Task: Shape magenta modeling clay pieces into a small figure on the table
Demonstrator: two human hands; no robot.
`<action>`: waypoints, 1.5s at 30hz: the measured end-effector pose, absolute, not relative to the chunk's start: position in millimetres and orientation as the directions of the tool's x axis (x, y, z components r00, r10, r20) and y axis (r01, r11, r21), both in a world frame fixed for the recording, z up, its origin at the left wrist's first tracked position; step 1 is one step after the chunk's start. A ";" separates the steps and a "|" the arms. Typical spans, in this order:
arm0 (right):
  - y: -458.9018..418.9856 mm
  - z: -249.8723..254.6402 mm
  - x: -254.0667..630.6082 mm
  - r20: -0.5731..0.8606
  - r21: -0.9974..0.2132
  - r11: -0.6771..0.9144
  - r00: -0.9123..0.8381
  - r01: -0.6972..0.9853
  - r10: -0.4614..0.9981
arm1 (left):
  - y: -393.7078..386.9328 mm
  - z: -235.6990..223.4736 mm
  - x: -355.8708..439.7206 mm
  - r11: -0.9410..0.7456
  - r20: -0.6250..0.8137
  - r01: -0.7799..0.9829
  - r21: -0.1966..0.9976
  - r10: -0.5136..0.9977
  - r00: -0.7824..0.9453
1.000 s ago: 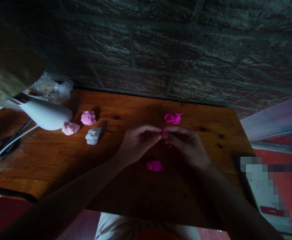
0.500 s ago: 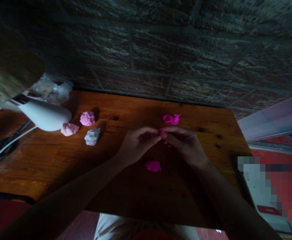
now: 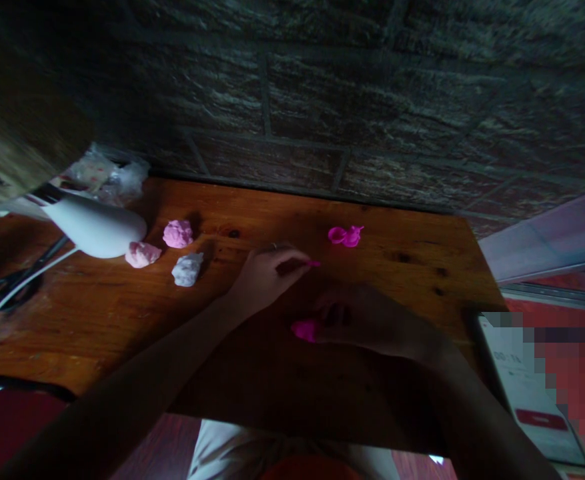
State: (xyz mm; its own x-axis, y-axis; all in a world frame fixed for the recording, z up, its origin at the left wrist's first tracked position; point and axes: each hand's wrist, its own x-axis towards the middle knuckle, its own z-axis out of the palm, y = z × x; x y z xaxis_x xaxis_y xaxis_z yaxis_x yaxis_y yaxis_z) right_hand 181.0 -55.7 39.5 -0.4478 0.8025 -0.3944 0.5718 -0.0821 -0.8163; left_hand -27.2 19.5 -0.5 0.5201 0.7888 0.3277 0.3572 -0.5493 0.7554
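Between its thumb and fingertips, my left hand pinches a small bit of bright pink modelling clay just over the table. My right hand is lower and closer to me, its fingers closed on the right end of a larger bright pink clay lump on the tabletop. Shadow hides part of those fingers. Farther back lies a shaped bright pink clay piece, with a round cup-like part on its left and thin points on its right.
At left are a pale pink clay lump, a peach-pink lump and a white lump, by a white lamp base. Scissors and a white cable lie farther left. A phone is at the right edge; a brick wall stands behind.
My right hand has parted from my left and come down toward me onto the larger pink lump. My left hand keeps the small pink bit.
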 end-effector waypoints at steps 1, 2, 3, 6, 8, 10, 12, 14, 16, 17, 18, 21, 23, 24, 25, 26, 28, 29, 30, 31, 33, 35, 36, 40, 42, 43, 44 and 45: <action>-57.5 41.3 176.9 -0.384 -0.800 -0.033 -0.468 0.599 0.796 | 20.8 -1.6 -27.6 -0.567 0.316 0.368 0.737 0.771 0.553; -58.6 42.6 173.9 -0.381 -0.788 0.007 -0.496 0.616 0.780 | 22.0 -2.8 -28.1 -0.579 0.297 0.384 0.719 0.756 0.583; -59.2 43.4 172.2 -0.380 -0.782 0.033 -0.517 0.623 0.767 | 23.0 -3.8 -28.5 -0.587 0.276 0.403 0.702 0.746 0.606; -58.3 43.8 175.7 -0.397 -0.803 0.018 -0.558 0.596 0.729 | 25.2 -4.9 -30.4 -0.601 0.222 0.460 0.653 0.733 0.643; -57.1 44.0 182.5 -0.415 -0.821 -0.026 -0.565 0.570 0.713 | 26.2 -4.4 -31.7 -0.608 0.202 0.486 0.628 0.730 0.653; -56.2 44.5 189.2 -0.419 -0.824 -0.038 -0.561 0.566 0.714 | 26.8 -4.1 -32.7 -0.612 0.197 0.495 0.616 0.729 0.656; -55.8 44.6 193.3 -0.404 -0.813 0.000 -0.563 0.583 0.721 | 26.7 -4.4 -33.0 -0.616 0.205 0.488 0.619 0.726 0.656; -55.8 44.0 194.5 -0.383 -0.807 0.051 -0.586 0.589 0.714 | 26.1 -5.5 -32.7 -0.621 0.216 0.476 0.623 0.721 0.658; -55.8 43.2 194.2 -0.369 -0.817 0.070 -0.613 0.572 0.699 | 25.4 -6.6 -32.0 -0.621 0.218 0.473 0.625 0.720 0.659; -55.8 43.0 193.9 -0.365 -0.823 0.067 -0.616 0.563 0.698 | 25.3 -6.8 -31.6 -0.619 0.215 0.476 0.624 0.722 0.658; -55.8 43.0 193.8 -0.362 -0.827 0.061 -0.613 0.559 0.703 | 25.2 -6.6 -31.3 -0.615 0.211 0.481 0.625 0.726 0.655; -55.3 43.7 194.4 -0.363 -0.831 0.013 -0.561 0.556 0.744 | 25.3 -2.7 -31.0 -0.599 0.225 0.482 0.640 0.746 0.627; -54.5 43.5 194.7 -0.369 -0.844 -0.051 -0.509 0.534 0.778 | 24.3 2.7 -31.7 -0.568 0.241 0.466 0.678 0.771 0.590; -53.7 42.8 194.6 -0.368 -0.854 -0.081 -0.486 0.514 0.793 | 23.2 5.8 -32.2 -0.539 0.230 0.450 0.712 0.785 0.575; -52.8 41.7 194.4 -0.358 -0.867 -0.104 -0.463 0.487 0.811 | 21.6 8.8 -32.7 -0.501 0.202 0.425 0.754 0.793 0.575; -51.5 40.2 193.9 -0.335 -0.885 -0.117 -0.440 0.451 0.833 | 19.6 11.4 -33.0 -0.453 0.154 0.394 0.800 0.788 0.596; -48.7 36.6 192.8 -0.265 -0.924 -0.121 -0.381 0.362 0.886 | 15.2 14.9 -32.9 -0.385 0.067 0.334 0.860 0.735 0.674; -47.4 35.0 192.2 -0.226 -0.943 -0.115 -0.345 0.313 0.911 | 13.2 15.5 -32.5 -0.370 0.045 0.317 0.874 0.709 0.704; -46.2 33.9 191.7 -0.188 -0.958 -0.106 -0.303 0.266 0.934 | 11.5 15.5 -31.8 -0.360 0.039 0.304 0.882 0.699 0.715; -45.4 33.3 191.1 -0.156 -0.970 -0.096 -0.265 0.225 0.952 | 10.3 14.9 -31.1 -0.349 0.040 0.293 0.890 0.701 0.712; -44.9 34.4 190.2 -0.107 -0.983 -0.068 -0.228 0.172 0.968 | 9.4 13.0 -30.0 -0.296 0.040 0.268 0.917 0.735 0.677; -46.1 37.4 189.6 -0.059 -0.987 -0.023 -0.228 0.159 0.972 | 10.2 11.4 -29.8 -0.220 0.025 0.227 0.949 0.767 0.641; -47.0 39.0 189.5 -0.032 -0.986 0.006 -0.230 0.166 0.973 | 10.8 11.0 -30.0 -0.186 0.016 0.206 0.961 0.777 0.629; -50.7 42.1 190.5 0.092 -0.949 0.144 -0.190 0.280 0.977 | 12.4 11.8 -31.1 -0.122 0.006 0.146 0.982 0.789 0.615; -51.6 42.0 190.9 0.153 -0.908 0.207 -0.174 0.363 0.973 | 12.1 12.5 -31.3 -0.141 0.019 0.150 0.979 0.790 0.613; -51.8 42.0 190.8 0.170 -0.888 0.226 -0.171 0.401 0.970 | 11.7 12.8 -31.3 -0.162 0.029 0.162 0.973 0.790 0.612; -52.1 42.2 190.5 0.180 -0.871 0.236 -0.169 0.431 0.969 | 11.2 13.1 -31.3 -0.187 0.040 0.180 0.966 0.792 0.609; -52.3 42.5 190.0 0.177 -0.861 0.235 -0.167 0.451 0.970 | 10.6 13.4 -31.2 -0.214 0.052 0.200 0.956 0.795 0.604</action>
